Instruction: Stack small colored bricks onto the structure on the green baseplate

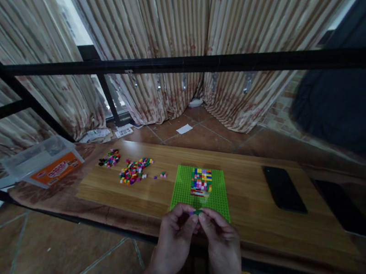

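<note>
One long wooden table stretches out ahead of both hands. Just beyond the fingertips lies one flat bright-green studded plastic baseplate, and past its middle stands one square block of many-coloured small bricks. Far out to the left of the left hand, off the table's end, sits one clear plastic box with an orange label; what it holds cannot be told. Ahead and to the right of the right hand lie two flat black slabs, a black phone and a second dark slab further right. Ahead and to the left lie two heaps of loose coloured bricks, the larger heap and a smaller heap, with a few strays nearer the baseplate. The left hand and right hand meet fingertip to fingertip at the baseplate's near edge, together pinching one tiny green brick.
</note>
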Motion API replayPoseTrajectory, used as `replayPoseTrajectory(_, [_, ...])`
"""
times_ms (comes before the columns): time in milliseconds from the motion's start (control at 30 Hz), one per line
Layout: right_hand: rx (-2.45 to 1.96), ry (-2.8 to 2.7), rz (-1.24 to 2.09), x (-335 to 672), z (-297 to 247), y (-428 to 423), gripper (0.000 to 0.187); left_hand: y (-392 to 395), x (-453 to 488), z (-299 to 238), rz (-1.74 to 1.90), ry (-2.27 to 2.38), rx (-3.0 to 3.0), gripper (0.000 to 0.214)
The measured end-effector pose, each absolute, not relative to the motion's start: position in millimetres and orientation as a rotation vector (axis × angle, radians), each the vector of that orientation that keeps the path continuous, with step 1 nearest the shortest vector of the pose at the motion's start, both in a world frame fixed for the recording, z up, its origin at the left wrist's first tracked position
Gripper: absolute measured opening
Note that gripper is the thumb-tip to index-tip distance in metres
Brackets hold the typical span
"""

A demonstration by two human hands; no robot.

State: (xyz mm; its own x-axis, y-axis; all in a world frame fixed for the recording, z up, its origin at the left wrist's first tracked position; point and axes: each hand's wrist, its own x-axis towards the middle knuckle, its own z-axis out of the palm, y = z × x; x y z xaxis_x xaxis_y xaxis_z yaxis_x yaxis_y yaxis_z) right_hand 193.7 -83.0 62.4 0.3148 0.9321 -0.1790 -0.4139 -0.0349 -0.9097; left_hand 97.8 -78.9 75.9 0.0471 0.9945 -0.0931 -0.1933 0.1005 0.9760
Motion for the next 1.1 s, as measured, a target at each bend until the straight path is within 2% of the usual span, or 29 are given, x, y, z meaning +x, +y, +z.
replayPoseTrajectory(200, [-1.245,-0.562,0.916,223.1,43.6,-57.9,0.027,-61.4,73.1,59.2,1.212,1.271,0.885,0.024])
replayPoseTrajectory(500, [-1.363,-1.326,0.489,236.2,32.4,-31.9,0.022,-26.3,7.6,-2.0,1.326,1.630,1.182,0.022])
replayPoseTrajectory(733, [-1.390,-1.566,0.199,230.6,29.2,-20.8,0.020,-26.9,-0.8,-13.3,1.259,1.705,1.363,0.021])
replayPoseTrajectory(1100, [-1.362,-1.494,0.260,235.4,16.6,-10.9,0.016,-29.9,1.9,-9.0,1.276,1.725,1.341,0.022])
